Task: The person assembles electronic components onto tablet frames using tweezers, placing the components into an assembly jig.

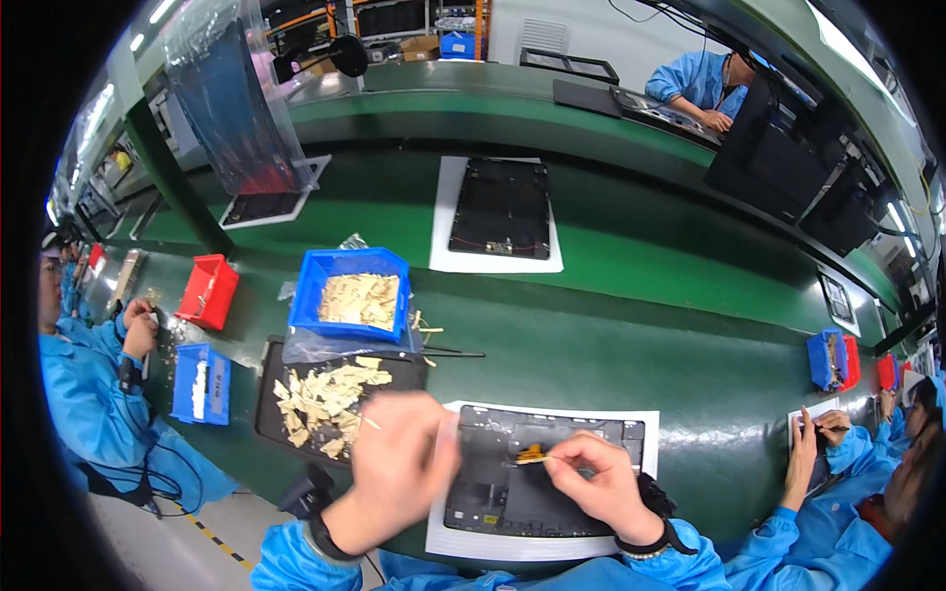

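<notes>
A black flat device panel (552, 473) lies on a white sheet (552, 542) at the near edge of the green bench. My right hand (596, 485) pinches a thin stick whose tip touches a small orange-yellow piece (530, 454) on the panel's upper middle. My left hand (394, 458) hovers, slightly blurred, over the panel's left edge with fingers curled; a thin pale sliver shows beside it, and whether the hand holds it I cannot tell. To the left lies a black tray (271, 414) strewn with pale tan strips (320, 399).
A blue bin (315, 286) of tan strips stands behind the tray; a red bin (209, 292) and a smaller blue bin (202, 386) lie farther left. Another black panel on white (501, 209) rests on the belt. People in blue coats work at left, right and far side.
</notes>
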